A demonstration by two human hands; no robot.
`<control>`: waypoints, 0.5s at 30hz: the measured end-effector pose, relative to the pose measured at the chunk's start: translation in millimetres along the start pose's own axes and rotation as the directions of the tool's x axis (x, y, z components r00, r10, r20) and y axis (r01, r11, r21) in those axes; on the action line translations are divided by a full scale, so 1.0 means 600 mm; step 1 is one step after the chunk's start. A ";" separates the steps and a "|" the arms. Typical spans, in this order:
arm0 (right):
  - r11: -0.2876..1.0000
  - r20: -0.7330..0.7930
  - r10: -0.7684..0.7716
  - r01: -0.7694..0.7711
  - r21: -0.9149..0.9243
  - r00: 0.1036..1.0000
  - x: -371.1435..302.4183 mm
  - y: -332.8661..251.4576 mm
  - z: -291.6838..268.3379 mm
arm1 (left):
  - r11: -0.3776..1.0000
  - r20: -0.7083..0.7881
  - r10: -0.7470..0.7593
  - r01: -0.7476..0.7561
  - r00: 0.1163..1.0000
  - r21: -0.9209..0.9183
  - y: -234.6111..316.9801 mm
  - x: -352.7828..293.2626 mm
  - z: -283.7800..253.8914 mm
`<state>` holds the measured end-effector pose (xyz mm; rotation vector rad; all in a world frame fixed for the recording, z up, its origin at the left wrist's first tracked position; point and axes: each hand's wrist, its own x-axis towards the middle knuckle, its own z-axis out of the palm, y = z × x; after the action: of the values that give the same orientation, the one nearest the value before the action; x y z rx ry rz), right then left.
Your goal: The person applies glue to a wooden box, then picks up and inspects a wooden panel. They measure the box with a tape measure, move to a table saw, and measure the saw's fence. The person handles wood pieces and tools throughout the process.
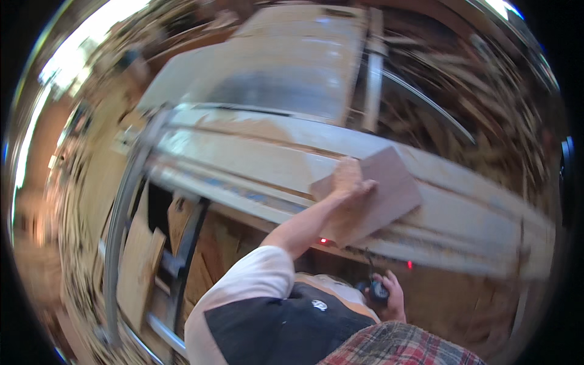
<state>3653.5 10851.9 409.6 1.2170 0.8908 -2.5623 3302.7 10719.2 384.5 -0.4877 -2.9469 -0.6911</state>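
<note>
A flat, reddish-brown wooden board [390,193] lies at an angle across the pale metal machine table. On its upper left part rests my left hand [351,179], the fingers reaching to the far edge and the thumb spread over the face. Low by my waist, my right hand [392,296] is closed around a round black tool [378,291]. A thin dark rod seems to stick out from that tool toward the table's near edge; blur hides its exact kind.
The long machine table [474,225] has grooves and patches of sawdust. Beyond it stands a wide metal panel [274,67]. A curved metal rail [115,243] runs down the left, near leaning boards [137,267]. Wood scraps [456,85] pile up at the far right. Plaid cloth [398,347] covers the lower edge.
</note>
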 end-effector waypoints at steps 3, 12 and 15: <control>0.995 -0.032 0.012 -0.009 0.095 0.999 -0.026 0.040 -0.022 | 0.991 0.345 0.049 -0.001 0.937 -0.136 0.053 -0.071 -0.012; 0.879 0.173 -0.205 0.103 0.466 0.964 0.030 0.171 0.064 | 0.877 0.208 0.475 -0.478 0.855 -0.038 0.069 -0.139 0.029; 0.818 -0.002 -0.130 0.108 0.566 0.992 0.016 0.188 0.058 | 0.768 0.201 0.637 -0.634 0.744 -0.089 0.106 -0.177 0.030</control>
<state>3668.5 10741.2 369.3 1.2641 0.1826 -3.0634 3423.9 10750.2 379.6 -1.5672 -2.6471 -0.5858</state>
